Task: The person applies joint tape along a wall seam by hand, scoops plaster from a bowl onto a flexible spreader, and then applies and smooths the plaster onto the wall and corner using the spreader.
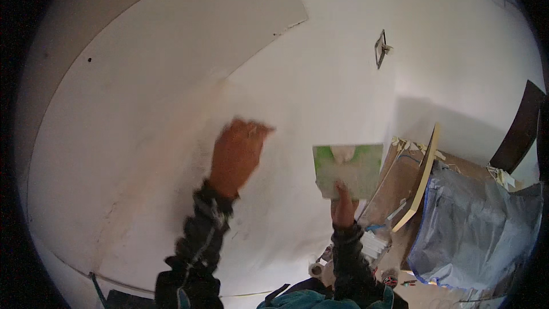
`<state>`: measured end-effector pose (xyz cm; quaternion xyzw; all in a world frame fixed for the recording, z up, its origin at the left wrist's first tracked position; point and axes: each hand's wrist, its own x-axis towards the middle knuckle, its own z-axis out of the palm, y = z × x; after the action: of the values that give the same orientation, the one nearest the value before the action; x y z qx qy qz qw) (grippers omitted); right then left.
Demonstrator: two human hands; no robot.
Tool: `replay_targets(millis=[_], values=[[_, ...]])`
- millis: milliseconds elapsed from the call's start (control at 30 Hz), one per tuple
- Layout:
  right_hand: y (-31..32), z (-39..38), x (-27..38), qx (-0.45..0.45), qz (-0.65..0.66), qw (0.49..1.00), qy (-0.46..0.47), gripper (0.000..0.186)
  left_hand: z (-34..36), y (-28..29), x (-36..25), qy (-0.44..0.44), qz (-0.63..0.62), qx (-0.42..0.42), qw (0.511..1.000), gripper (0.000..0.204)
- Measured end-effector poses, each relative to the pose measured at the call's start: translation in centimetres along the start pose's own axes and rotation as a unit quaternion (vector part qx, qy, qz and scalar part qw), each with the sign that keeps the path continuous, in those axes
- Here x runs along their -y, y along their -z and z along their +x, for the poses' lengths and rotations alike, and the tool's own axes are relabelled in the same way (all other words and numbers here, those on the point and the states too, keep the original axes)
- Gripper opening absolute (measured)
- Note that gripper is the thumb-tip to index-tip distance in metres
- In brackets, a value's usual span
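Observation:
My left hand (237, 151) is raised flat against a white plastered wall (171, 80), blurred by motion; whether it holds anything I cannot tell. My right hand (343, 206) grips the lower edge of a square green board (347, 169) with a dab of white paste on its upper part. The board is held upright beside the wall, to the right of my left hand. Both forearms wear dark sleeves.
An open electrical box cutout (381, 48) sits high on the wall. To the right, cardboard (394, 189), a leaning pale strip (423, 177) and blue plastic sheeting (474, 229) cover the floor. A tape roll (315, 269) and small tools lie below my right arm.

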<state>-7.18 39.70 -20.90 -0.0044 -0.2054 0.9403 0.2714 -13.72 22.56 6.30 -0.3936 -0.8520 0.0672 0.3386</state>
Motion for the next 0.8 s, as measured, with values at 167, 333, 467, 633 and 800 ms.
replay_targets(millis=[167, 333, 467, 633, 800], values=[[-5.1, 8.5, 3.4, 0.071, -0.067, 0.992, 0.074, 0.055, 9.9, 2.6, 1.7, -0.147, 0.177, 0.19, 0.954, 0.024], [-7.5, 12.3, 4.3, 0.107, -0.143, 0.981, 0.077, 0.047, 10.8, -0.3, 5.4, -0.275, 0.324, 0.244, 0.872, 0.019], [-9.5, 19.3, 4.2, 0.165, -0.342, 0.897, 0.226, 0.046, 12.4, 1.6, 6.1, -0.278, 0.281, 0.28, 0.875, 0.011], [-16.1, 27.8, 6.6, 0.151, -0.436, 0.794, 0.395, 0.058, 15.8, 5.2, 7.0, -0.22, 0.153, 0.326, 0.906, 0.009], [-18.5, 33.8, 5.3, 0.161, -0.496, 0.779, 0.348, 0.068, 18.2, 8.0, 10.1, -0.189, 0.074, 0.339, 0.919, 0.017]])
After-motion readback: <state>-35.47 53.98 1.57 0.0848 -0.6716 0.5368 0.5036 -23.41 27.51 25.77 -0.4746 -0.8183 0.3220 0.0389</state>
